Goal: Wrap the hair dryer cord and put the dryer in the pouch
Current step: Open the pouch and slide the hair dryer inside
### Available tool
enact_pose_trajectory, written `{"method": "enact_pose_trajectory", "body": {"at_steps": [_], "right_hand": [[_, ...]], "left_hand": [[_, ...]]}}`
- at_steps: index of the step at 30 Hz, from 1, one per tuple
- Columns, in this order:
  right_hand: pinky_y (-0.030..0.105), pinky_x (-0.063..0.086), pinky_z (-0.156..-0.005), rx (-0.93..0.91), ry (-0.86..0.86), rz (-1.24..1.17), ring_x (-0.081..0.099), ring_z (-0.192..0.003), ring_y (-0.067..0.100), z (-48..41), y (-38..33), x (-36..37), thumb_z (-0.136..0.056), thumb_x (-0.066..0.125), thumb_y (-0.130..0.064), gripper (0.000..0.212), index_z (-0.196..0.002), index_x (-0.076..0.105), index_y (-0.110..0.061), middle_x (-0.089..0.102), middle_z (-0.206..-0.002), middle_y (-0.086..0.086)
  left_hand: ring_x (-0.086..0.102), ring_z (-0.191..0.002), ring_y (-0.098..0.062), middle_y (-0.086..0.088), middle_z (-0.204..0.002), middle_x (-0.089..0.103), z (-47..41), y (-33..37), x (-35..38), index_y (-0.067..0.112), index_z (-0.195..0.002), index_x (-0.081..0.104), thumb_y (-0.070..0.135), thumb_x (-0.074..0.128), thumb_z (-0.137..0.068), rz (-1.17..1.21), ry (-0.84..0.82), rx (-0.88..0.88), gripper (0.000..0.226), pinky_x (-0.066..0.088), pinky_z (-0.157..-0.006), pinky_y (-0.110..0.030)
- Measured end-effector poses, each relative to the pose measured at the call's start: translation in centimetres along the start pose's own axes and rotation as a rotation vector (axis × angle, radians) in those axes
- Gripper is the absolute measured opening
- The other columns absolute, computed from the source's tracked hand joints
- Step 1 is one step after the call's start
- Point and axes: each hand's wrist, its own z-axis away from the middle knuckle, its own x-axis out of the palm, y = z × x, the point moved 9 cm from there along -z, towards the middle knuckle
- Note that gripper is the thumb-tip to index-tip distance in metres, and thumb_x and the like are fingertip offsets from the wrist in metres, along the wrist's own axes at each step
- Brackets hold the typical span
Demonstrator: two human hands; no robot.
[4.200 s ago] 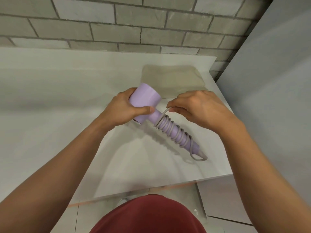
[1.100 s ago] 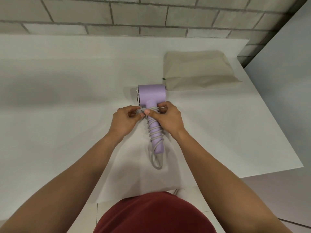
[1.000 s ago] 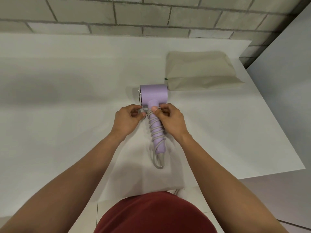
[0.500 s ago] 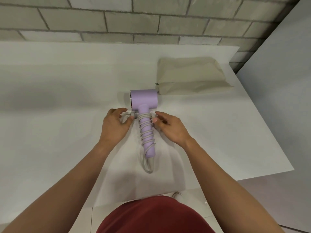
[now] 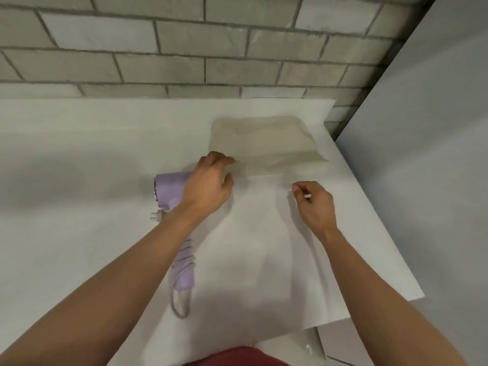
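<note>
We see our left hand (image 5: 211, 183) and right hand (image 5: 315, 204), grips loosely curled, empty; left forearm crosses the dryer (image 5: 169, 190); pouch (image 5: 264, 141) lies beyond.

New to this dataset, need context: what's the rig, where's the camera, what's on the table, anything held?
No machine here: a person works with bare hands. All pictures come from one wide-angle camera on their head, looking forward and down, so both forearms enter from below. On the white table lies a lilac hair dryer, its grey cord wound round the handle, the plug sticking out beside the head. A flat beige pouch lies farther back, near the brick wall. The left hand reaches over the dryer toward the pouch's near corner; whether it touches cannot be told. The right hand hovers over the table, fingers loosely curled, its grip on nothing. The dryer is not held.
</note>
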Motion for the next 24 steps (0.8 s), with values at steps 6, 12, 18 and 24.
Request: {"method": "enact_pose_trajectory", "body": {"at_steps": [6,12,18,24], "right_hand": [[0.033,0.043,-0.102,-0.115,0.065,0.216,0.054,-0.123,0.040,-6.5,0.3,-1.4,-0.107,0.053,-0.015,0.028,-0.123,0.072,-0.003,0.063,-0.136,0.016],[0.042,0.031,-0.123,0.000,-0.200,0.248,0.031,-0.153,0.033,-11.4,2.4,0.6,-0.111,0.038,-0.016,0.049,-0.160,0.036,-0.019,0.021,-0.171,0.009],[0.042,0.039,-0.115,0.102,-0.287,0.405,0.046,-0.138,0.039,-12.9,5.3,1.3,-0.103,0.044,-0.005,0.064,-0.163,0.029,-0.019,0.041,-0.153,0.017],[0.043,0.054,-0.089,0.061,-0.194,0.470,0.057,-0.101,0.041,-12.5,6.5,0.1,-0.097,0.051,-0.006,0.031,-0.126,0.061,-0.005,0.043,-0.128,0.017]], "left_hand": [[0.050,-0.131,-0.031,-0.009,-0.149,0.047,-5.8,-1.9,6.1,0.015,-0.152,0.046,0.001,0.044,-0.098,-0.238,-0.280,-0.172,0.055,0.047,-0.102,-0.043],[0.048,-0.129,-0.038,-0.016,-0.140,0.048,-6.7,-4.4,8.5,0.008,-0.151,0.035,0.005,0.049,-0.093,-0.485,-0.456,-0.263,0.060,0.044,-0.105,-0.047],[0.050,-0.120,-0.033,-0.011,-0.129,0.051,-8.4,-5.0,8.1,0.013,-0.134,0.055,0.024,0.065,-0.094,-0.624,-0.409,-0.252,0.043,0.044,-0.094,-0.041],[0.050,-0.120,-0.035,-0.013,-0.126,0.050,-7.9,-5.1,7.3,0.011,-0.129,0.054,0.025,0.063,-0.098,-0.446,-0.345,-0.245,0.036,0.049,-0.085,-0.046]]}}
